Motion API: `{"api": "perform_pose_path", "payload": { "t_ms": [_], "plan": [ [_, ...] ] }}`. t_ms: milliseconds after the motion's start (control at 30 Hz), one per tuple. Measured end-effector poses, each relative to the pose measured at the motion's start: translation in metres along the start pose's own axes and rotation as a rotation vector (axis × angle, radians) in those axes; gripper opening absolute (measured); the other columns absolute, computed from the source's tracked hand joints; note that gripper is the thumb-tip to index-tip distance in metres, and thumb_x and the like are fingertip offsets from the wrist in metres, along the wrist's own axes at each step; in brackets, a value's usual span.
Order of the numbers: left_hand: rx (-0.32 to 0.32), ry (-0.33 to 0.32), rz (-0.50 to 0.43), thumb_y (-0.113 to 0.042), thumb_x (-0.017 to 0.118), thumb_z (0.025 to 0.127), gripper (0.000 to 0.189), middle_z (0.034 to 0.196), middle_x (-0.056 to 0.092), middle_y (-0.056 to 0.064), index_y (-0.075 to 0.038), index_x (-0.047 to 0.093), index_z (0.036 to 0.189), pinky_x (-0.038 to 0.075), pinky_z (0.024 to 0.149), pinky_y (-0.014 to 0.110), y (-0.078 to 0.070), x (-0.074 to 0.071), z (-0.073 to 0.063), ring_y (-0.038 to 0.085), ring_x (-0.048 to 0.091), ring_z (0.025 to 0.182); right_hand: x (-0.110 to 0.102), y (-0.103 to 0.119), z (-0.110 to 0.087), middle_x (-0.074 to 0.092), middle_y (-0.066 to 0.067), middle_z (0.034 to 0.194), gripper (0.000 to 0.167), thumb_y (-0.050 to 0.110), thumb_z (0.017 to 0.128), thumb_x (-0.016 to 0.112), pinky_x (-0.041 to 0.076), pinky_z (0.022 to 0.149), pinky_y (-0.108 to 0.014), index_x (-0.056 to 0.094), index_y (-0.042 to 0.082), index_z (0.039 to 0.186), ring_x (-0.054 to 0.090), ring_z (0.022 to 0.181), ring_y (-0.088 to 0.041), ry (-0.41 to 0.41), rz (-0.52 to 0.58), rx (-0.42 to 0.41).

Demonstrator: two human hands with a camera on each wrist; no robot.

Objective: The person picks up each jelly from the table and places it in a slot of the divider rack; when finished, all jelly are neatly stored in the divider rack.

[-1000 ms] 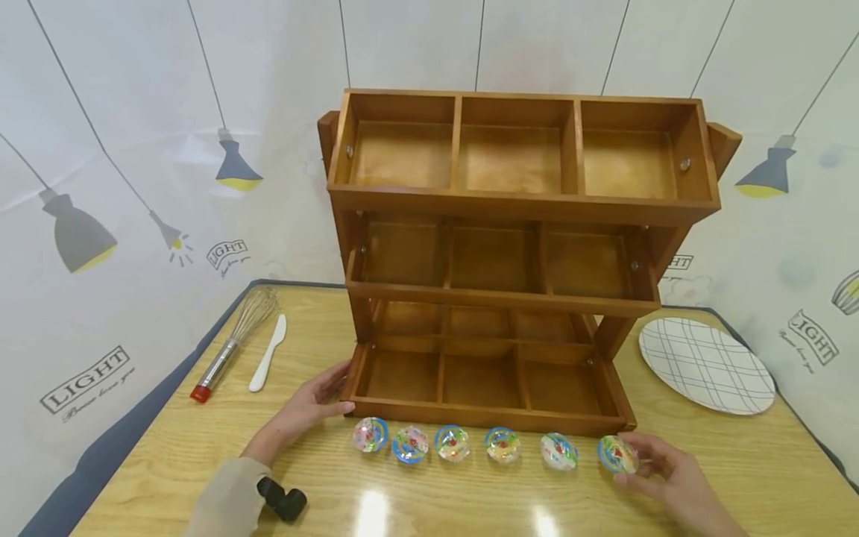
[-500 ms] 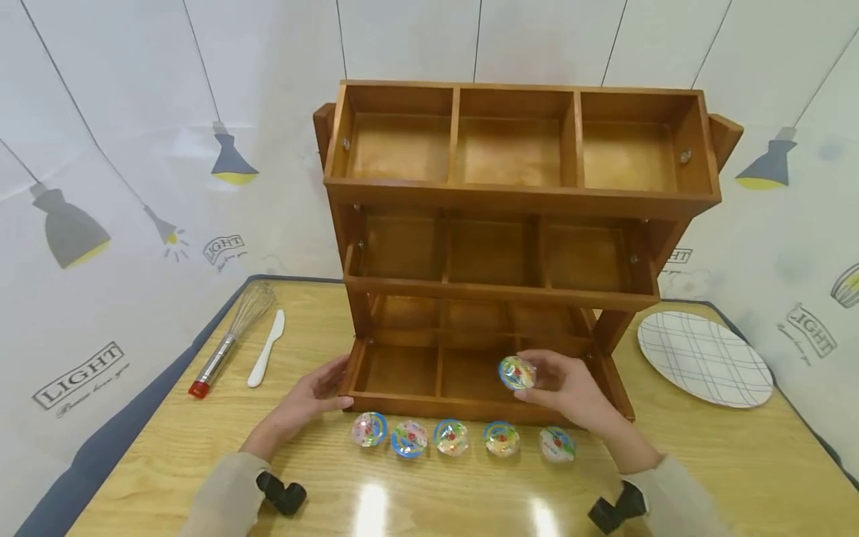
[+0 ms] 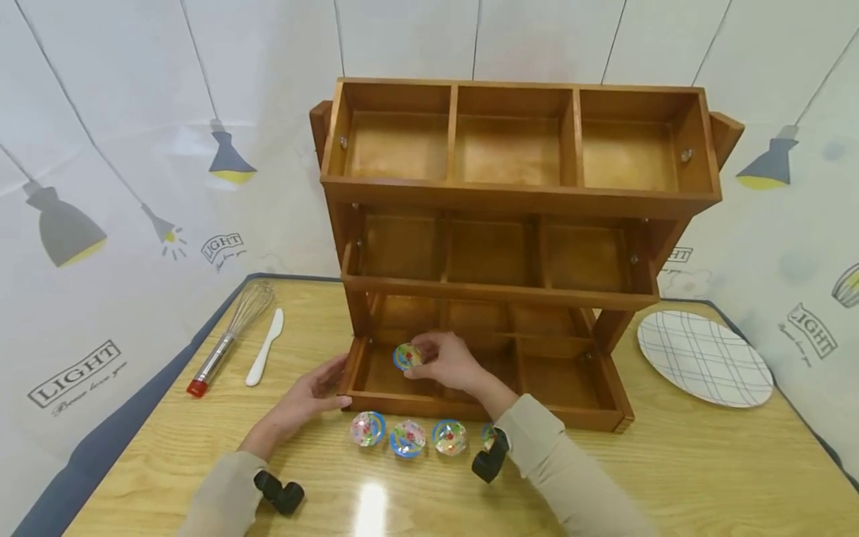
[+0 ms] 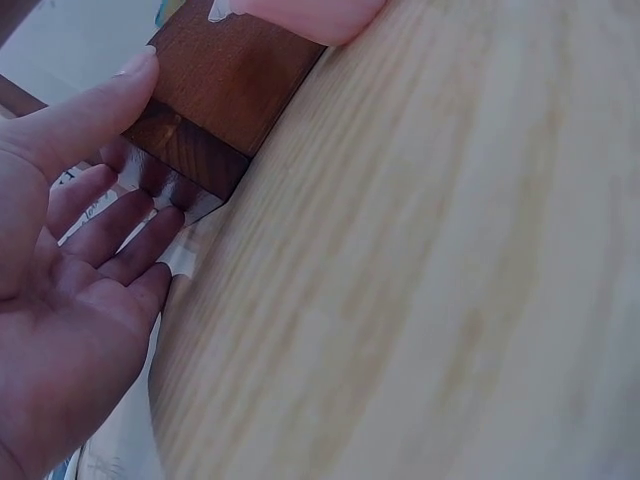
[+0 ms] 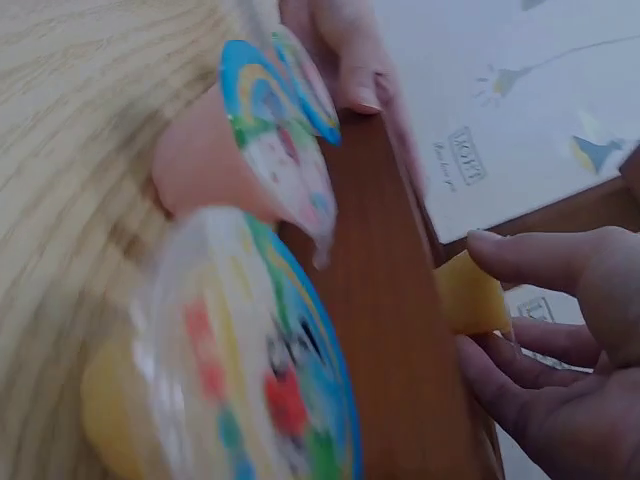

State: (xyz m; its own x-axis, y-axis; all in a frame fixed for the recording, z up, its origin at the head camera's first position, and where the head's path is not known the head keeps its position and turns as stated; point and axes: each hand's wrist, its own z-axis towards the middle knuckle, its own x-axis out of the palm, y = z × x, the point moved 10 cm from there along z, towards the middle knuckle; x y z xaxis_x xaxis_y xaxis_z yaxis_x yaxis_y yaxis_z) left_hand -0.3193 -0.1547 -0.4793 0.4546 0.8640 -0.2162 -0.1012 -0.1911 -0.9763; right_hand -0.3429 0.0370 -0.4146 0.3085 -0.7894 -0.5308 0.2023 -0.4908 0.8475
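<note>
My right hand (image 3: 451,364) pinches a small jelly cup (image 3: 407,356) with a printed foil lid over the left compartment of the bottom tier of a brown wooden rack (image 3: 520,195). In the right wrist view, yellow jelly (image 5: 470,295) shows between thumb and fingers. My left hand (image 3: 305,399) holds the rack's lower left front corner, its thumb against the front board (image 4: 215,85) and the fingers along the side. More jelly cups (image 3: 407,438) stand in a row before the rack; my right sleeve and wrist camera cover the right part of the row.
The rack's upper two tiers (image 3: 499,257) have three compartments each and overhang the bottom one. A whisk (image 3: 231,339) and a white plastic knife (image 3: 265,347) lie at left. A checked white plate (image 3: 705,358) lies on the right.
My right hand took the rightmost jelly cup off the table and carried it left and over the bottom tier to its left compartment. The left hand stays at the rack's corner.
</note>
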Motion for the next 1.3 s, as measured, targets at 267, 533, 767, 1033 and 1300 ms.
{"api": "perform_pose_path", "payload": {
  "t_ms": [267,533,767,1033,1300],
  "plan": [
    [-0.014,-0.004,-0.013,-0.02,0.065,0.08,0.078,0.147,0.021,0.012,-0.011,0.019,0.142,0.02,0.108,0.036,0.0,0.0,0.0,0.027,0.02,0.134,0.041,0.003,0.019,0.063,-0.011,0.098,0.053,0.022,0.069,0.075,0.049,0.079,-0.034,0.056,-0.002,0.113,0.057,0.09,-0.022,0.021,-0.208,0.045],
    [-0.017,-0.009,-0.002,-0.021,0.065,0.08,0.078,0.148,0.019,0.012,-0.013,0.019,0.142,0.016,0.109,0.043,-0.001,-0.004,0.001,0.028,0.017,0.135,0.043,-0.002,0.03,0.06,-0.015,0.107,0.053,0.024,0.073,0.072,0.047,0.083,-0.039,0.054,-0.002,0.116,0.053,0.101,-0.03,-0.09,-0.149,0.114],
    [-0.032,-0.017,-0.008,-0.02,0.065,0.08,0.078,0.147,0.02,0.012,-0.012,0.02,0.142,0.018,0.108,0.04,0.003,-0.002,0.0,0.027,0.02,0.135,0.042,-0.006,0.036,0.059,-0.019,0.113,0.053,0.024,0.073,0.072,0.045,0.089,-0.041,0.054,-0.002,0.116,0.052,0.106,-0.035,-0.196,-0.151,0.079],
    [-0.022,-0.025,0.009,-0.019,0.065,0.08,0.076,0.146,0.023,0.014,-0.01,0.021,0.142,0.027,0.106,0.026,0.004,0.001,0.002,0.028,0.022,0.133,0.042,-0.011,0.035,0.057,-0.019,0.115,0.062,0.026,0.072,0.073,0.046,0.087,-0.039,0.048,-0.001,0.121,0.054,0.104,-0.032,-0.188,-0.166,0.074],
    [-0.021,-0.042,0.017,-0.019,0.065,0.08,0.076,0.146,0.024,0.014,-0.01,0.021,0.142,0.022,0.107,0.039,0.004,-0.003,0.0,0.029,0.024,0.133,0.043,0.003,0.027,0.051,-0.02,0.117,0.064,0.028,0.074,0.071,0.046,0.088,-0.04,0.044,-0.001,0.124,0.052,0.104,-0.032,-0.188,-0.217,0.042]
  ]
}}
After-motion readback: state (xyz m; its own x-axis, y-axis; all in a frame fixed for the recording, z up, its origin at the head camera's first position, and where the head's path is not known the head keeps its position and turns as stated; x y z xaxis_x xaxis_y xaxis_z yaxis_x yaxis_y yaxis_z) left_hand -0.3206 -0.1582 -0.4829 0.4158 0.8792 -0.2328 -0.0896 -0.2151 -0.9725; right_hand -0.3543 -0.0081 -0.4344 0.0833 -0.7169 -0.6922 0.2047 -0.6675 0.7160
